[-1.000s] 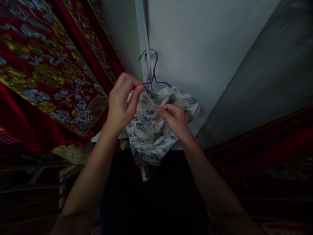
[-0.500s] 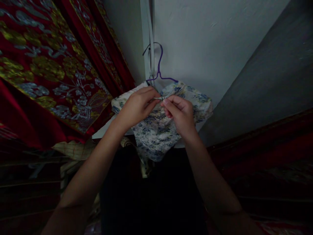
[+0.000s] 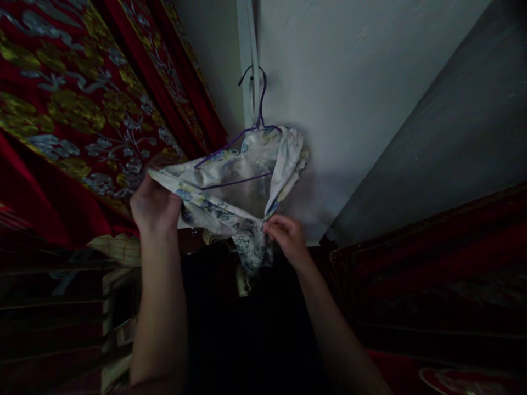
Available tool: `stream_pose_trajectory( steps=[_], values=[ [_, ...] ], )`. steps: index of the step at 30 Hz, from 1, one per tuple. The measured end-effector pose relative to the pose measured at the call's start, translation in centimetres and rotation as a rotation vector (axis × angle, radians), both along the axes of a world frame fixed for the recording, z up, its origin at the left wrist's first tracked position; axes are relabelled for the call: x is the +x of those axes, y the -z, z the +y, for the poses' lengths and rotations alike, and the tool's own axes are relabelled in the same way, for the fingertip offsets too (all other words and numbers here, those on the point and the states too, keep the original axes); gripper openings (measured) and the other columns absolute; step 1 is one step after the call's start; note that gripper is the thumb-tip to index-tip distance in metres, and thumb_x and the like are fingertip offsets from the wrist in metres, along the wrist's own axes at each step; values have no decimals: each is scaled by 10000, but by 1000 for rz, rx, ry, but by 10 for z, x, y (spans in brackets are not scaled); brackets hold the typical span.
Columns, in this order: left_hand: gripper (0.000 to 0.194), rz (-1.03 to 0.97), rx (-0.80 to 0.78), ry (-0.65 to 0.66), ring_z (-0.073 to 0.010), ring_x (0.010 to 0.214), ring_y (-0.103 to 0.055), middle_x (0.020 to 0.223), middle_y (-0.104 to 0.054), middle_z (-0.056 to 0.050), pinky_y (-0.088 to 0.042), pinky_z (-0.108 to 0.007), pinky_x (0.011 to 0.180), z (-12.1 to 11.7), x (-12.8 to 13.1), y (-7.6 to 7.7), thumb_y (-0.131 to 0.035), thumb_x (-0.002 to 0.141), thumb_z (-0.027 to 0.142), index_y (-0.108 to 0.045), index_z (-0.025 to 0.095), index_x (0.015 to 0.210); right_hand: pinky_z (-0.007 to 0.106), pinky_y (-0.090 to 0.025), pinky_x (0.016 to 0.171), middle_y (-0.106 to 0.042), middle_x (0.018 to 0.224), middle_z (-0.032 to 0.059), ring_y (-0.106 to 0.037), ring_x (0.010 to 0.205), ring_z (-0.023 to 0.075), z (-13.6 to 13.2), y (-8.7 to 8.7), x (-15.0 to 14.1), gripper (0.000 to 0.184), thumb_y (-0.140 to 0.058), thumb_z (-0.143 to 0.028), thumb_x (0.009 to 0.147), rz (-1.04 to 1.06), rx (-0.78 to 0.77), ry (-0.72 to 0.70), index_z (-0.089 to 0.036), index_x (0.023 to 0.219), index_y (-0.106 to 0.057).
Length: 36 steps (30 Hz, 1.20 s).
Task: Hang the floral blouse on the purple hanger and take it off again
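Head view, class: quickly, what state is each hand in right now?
Left hand: holding the floral garment by its edge, fingers partly hidden.
Right hand: closed, pinching the garment at the bottom of its opening.

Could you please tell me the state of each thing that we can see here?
Garment: neck stretched open, lower part bunched
Hanger: hook up, crossbar showing through the neck opening
Left hand: holding the neck edge out to the left, blurred
Right hand: pinching the front at the lowest point of the neck
Strap: hanging beside the hook
Red cloth: hanging, in folds
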State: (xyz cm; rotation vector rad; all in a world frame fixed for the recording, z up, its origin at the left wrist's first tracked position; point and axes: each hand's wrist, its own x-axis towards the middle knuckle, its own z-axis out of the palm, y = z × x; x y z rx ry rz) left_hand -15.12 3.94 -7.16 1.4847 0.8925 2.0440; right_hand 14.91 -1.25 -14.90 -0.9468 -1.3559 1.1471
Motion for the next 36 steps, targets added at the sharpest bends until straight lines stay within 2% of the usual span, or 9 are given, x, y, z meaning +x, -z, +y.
stream_pose_trajectory(
  steps=[4, 10, 16, 20, 24, 29, 32, 34, 36],
  values=[
    [233, -612, -229, 4, -156, 821, -686, 724, -686, -22, -548, -295, 862, -22, 13, 63, -520, 929, 301, -588, 203, 729, 249, -309, 493, -504, 491, -29, -430, 477, 108, -28, 15, -12, 235, -655, -376, 724, 41, -80, -54, -193, 583, -613],
    [125, -369, -399, -16, -149, 887, -638, 868, -683, -17, -509, -261, 900, -73, 88, 118, -669, 854, 309, -650, 194, 808, 261, -327, 506, -490, 510, -23, -418, 496, 119, -45, 38, -17, 295, -688, -452, 760, 155, -169, 42, -200, 619, -630],
    [274, -144, -418, 171, -239, 1188, -601, 1307, -642, -88, -463, -343, 1028, -115, 129, 94, -621, 930, 367, -568, 177, 739, 296, -417, 546, -530, 567, 2, -476, 559, 164, -51, 61, -21, 399, -707, -570, 732, 156, -169, 174, -227, 597, -553],
    [262, -98, -336, 319, -292, 1249, -584, 1355, -614, -97, -476, -402, 1036, -128, 150, 74, -609, 945, 371, -565, 195, 756, 345, -524, 738, -666, 770, 58, -625, 800, 234, -48, 53, -21, 513, -563, -724, 841, 161, -166, 231, -227, 757, -658],
    [202, 163, -314, 246, -290, 1303, -551, 1371, -596, -105, -420, -437, 1116, -131, 165, 64, -594, 979, 357, -630, 214, 841, 385, -542, 889, -714, 933, 101, -665, 1045, 277, -51, 32, -18, 719, -360, -842, 886, 201, -175, -134, -232, 980, -729],
    [195, 368, -225, 154, -271, 1364, -490, 1435, -556, -99, -365, -419, 1159, -112, 143, 60, -529, 1016, 371, -651, 229, 961, 339, -549, 824, -708, 940, 45, -660, 879, 219, -47, -1, -5, 495, -761, -598, 773, -52, -7, -504, -206, 1070, -706],
    [302, 452, -346, 317, -251, 1123, -621, 1230, -673, -94, -483, -368, 987, -100, 122, 70, -444, 1039, 452, -639, 232, 1109, 241, -446, 567, -622, 657, -9, -542, 595, 136, -27, -31, 11, 162, -727, -326, 786, -312, 86, -479, -171, 760, -688],
    [365, 595, -481, 430, -225, 858, -642, 947, -709, -53, -510, -327, 820, -96, 111, 81, -450, 1026, 501, -666, 207, 1045, 243, -441, 573, -646, 663, -3, -555, 594, 138, -4, -53, 21, 56, -685, -221, 748, -341, 206, -384, -169, 746, -705],
    [383, 758, -560, 429, -203, 719, -607, 773, -672, -21, -486, -303, 737, -95, 102, 89, -505, 999, 506, -691, 185, 902, 270, -501, 683, -717, 810, 16, -625, 698, 164, 24, -72, 27, 223, -691, -170, 692, -254, 347, -185, -183, 908, -744]
  ],
)
